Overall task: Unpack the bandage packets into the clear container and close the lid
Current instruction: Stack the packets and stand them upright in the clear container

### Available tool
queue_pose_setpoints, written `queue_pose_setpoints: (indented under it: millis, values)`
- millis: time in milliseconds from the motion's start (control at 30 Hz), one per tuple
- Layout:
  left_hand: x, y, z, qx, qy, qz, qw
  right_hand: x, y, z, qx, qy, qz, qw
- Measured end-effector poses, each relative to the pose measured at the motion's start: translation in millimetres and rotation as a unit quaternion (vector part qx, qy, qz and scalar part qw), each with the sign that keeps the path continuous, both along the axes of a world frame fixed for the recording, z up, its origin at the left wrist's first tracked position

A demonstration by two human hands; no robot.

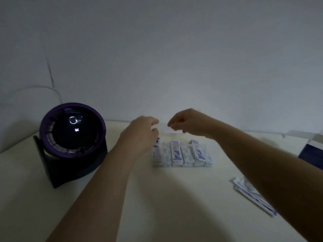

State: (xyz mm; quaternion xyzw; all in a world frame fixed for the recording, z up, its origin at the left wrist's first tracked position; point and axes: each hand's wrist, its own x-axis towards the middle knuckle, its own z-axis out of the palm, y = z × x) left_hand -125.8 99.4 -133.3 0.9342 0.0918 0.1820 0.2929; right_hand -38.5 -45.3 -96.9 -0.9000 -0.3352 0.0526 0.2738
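Note:
A clear container [208,164] sits mid-table, and several white-and-blue bandage packets [176,152] stand in a row inside it. Its clear lid [163,129] shows only faintly, raised behind the container's far edge. My left hand [141,135] is over the container's far left corner, with its curled fingers at the lid's edge. My right hand [188,124] hovers over the far right side, and its fingertips pinch the same faint edge. The picture is dim and blurred, so the grip on the lid is hard to make out.
A purple round fan [71,135] on a dark stand stands at the left of the cream table [157,198]. Loose bandage packets [253,194] lie at the right front. A blue-and-white box [312,151] sits at the right edge. A white wall lies behind.

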Motion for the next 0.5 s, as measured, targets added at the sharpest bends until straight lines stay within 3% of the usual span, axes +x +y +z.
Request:
queue_pose_setpoints:
  millis: [67, 167, 333, 500]
  values:
    - [0, -12, 4, -0.011, -0.107, 0.002, 0.994, -10, -34, 9, 0.032, -0.055, -0.011, 0.998]
    - [-3, -41, 6, -0.023, -0.202, -0.038, 0.978, -18, -89, 6, -0.008, -0.083, -0.028, 0.996]
    - [-4, -94, -17, -0.019, -0.145, -0.132, 0.980, -19, -162, -32, -0.242, -0.035, -0.059, 0.968]
    - [-5, -118, -47, -0.002, -0.077, -0.172, 0.982, -20, -200, -56, -0.315, -0.004, -0.079, 0.946]
